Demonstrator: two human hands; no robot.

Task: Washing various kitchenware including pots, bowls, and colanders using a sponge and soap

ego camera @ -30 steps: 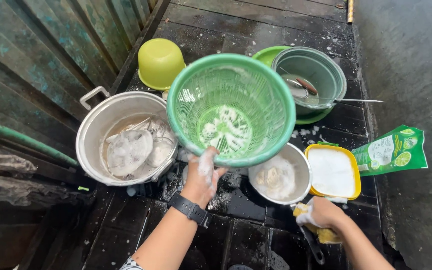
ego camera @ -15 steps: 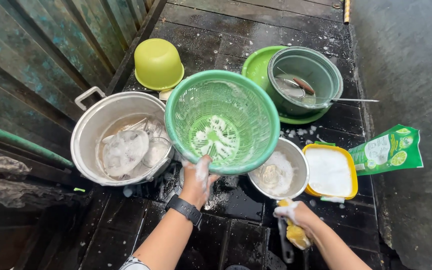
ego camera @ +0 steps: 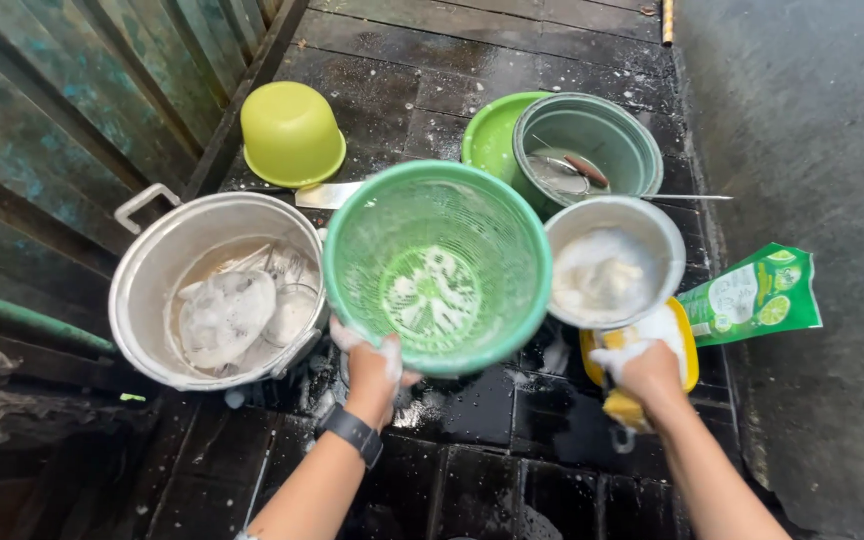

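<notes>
The left hand grips the green colander by its near rim, mouth up, while the right hand, fingers closed around a yellow sponge, lifts the soapy metal saucepan just right of it.

We see even, soft daylight from above; no hard shadows. The wet dark floor gives pale sheen at the far side. The big pot shows mild glare on its rim. The green basket is sharp at centre. Near left corner is dim. Wide-lens bending shows at the edges: the wall planks fan outward. Our forearms at the near edge look slightly soft.
</notes>
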